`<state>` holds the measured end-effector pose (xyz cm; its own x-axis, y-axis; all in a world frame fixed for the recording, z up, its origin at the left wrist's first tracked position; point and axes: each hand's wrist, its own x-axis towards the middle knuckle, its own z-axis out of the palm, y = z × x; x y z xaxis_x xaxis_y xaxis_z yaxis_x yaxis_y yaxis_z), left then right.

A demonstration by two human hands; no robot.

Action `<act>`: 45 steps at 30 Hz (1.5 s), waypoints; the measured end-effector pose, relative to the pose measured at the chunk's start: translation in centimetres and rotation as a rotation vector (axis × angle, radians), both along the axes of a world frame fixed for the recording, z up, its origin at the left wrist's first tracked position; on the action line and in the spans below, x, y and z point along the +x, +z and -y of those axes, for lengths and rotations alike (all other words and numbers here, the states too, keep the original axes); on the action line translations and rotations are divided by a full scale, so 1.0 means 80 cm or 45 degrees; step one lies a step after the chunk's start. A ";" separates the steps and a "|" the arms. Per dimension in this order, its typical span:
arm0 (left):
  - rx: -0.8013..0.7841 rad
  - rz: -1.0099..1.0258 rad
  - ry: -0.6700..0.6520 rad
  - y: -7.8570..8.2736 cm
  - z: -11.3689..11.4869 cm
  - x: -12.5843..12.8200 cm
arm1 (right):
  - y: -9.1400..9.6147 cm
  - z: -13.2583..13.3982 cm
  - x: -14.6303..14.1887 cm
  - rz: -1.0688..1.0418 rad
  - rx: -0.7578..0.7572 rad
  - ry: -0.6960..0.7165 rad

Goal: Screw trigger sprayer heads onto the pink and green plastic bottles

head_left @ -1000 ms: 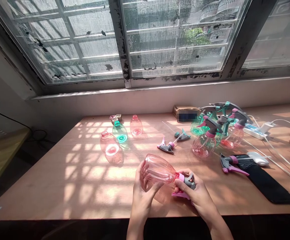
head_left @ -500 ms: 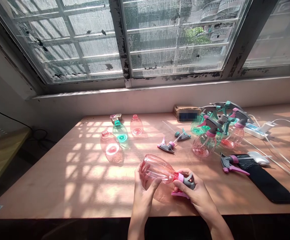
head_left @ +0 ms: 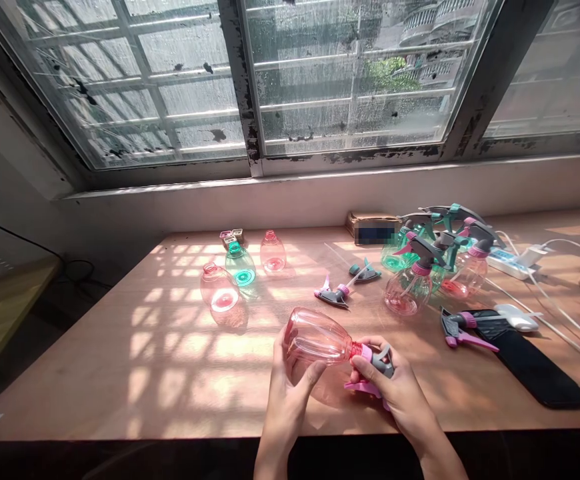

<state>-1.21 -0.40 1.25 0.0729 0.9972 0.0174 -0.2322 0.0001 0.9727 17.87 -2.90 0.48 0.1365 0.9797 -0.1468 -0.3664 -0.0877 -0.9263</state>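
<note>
A clear pink bottle (head_left: 317, 337) lies tilted on its side above the front of the table, its neck pointing right. My left hand (head_left: 293, 383) is closed around its base end, thumb along the near side. At the neck, my right hand (head_left: 393, 380) grips a grey and pink spray head (head_left: 367, 353), thumb and fingers on its pink collar. The red threads of the neck show beside the collar. Pink trigger parts stick out below my right fingers. Two loose spray heads, one pink and grey (head_left: 334, 293) and one green and grey (head_left: 366, 271), lie beyond the bottle.
Open-necked bottles, pink (head_left: 219, 290), green (head_left: 240, 265) and pink (head_left: 273, 253), stand at the left back. Several bottles with spray heads (head_left: 410, 287) crowd the right back. Another spray head (head_left: 463, 328) lies by a black phone (head_left: 540, 367), near a power strip (head_left: 513, 262) with cables.
The bottle and spray head have shifted slightly right in my hands. A little more of the red neck threads shows beside the pink collar.
</note>
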 end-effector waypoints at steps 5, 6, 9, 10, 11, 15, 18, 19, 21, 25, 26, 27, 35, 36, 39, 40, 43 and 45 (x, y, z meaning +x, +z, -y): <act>0.002 0.025 0.028 0.000 0.000 0.001 | 0.007 0.001 -0.008 0.020 -0.010 0.010; 0.004 0.021 0.038 0.000 -0.001 0.002 | 0.007 0.001 -0.008 0.017 -0.012 0.009; 0.022 -0.004 0.060 -0.003 -0.003 0.002 | 0.006 0.001 -0.007 0.002 -0.010 0.006; 0.029 -0.010 0.059 -0.005 -0.004 0.002 | 0.005 0.000 -0.006 -0.007 -0.015 0.000; 0.037 -0.015 0.051 -0.006 -0.005 0.001 | 0.004 0.000 -0.005 -0.016 -0.019 -0.011; 0.065 -0.018 0.025 -0.005 -0.007 -0.001 | 0.000 -0.001 -0.003 -0.021 -0.022 -0.033; 0.048 -0.016 0.024 -0.005 -0.005 0.000 | 0.001 -0.001 -0.004 0.006 -0.038 -0.013; 0.041 -0.017 0.033 -0.006 -0.004 0.000 | 0.003 0.000 -0.005 0.012 -0.040 -0.011; 0.041 -0.019 0.067 -0.009 -0.003 0.001 | 0.005 0.001 -0.007 0.028 -0.038 -0.010; 0.034 -0.008 0.088 -0.015 -0.003 0.000 | 0.009 0.002 -0.010 0.052 -0.037 -0.020; 0.030 -0.003 0.085 -0.015 -0.004 0.000 | 0.009 0.002 -0.010 0.051 -0.038 -0.020; 0.029 0.005 0.083 -0.016 -0.005 0.000 | 0.009 0.002 -0.009 0.046 -0.040 -0.017; 0.037 0.080 0.031 -0.007 -0.003 0.001 | 0.006 0.001 -0.007 0.040 -0.024 0.002; 0.040 0.085 0.036 -0.005 -0.001 0.002 | 0.006 0.001 -0.007 0.048 -0.021 0.002; 0.013 0.072 0.058 0.001 0.004 0.005 | 0.006 0.002 -0.008 0.060 -0.026 0.008; -0.001 0.070 0.062 0.003 0.004 0.005 | 0.006 0.002 -0.008 0.061 -0.028 0.008; -0.029 0.095 0.082 0.004 0.004 0.006 | 0.005 0.002 -0.008 0.071 -0.011 0.017; -0.031 0.093 0.088 0.004 0.002 0.005 | 0.004 0.002 -0.007 0.070 -0.002 0.030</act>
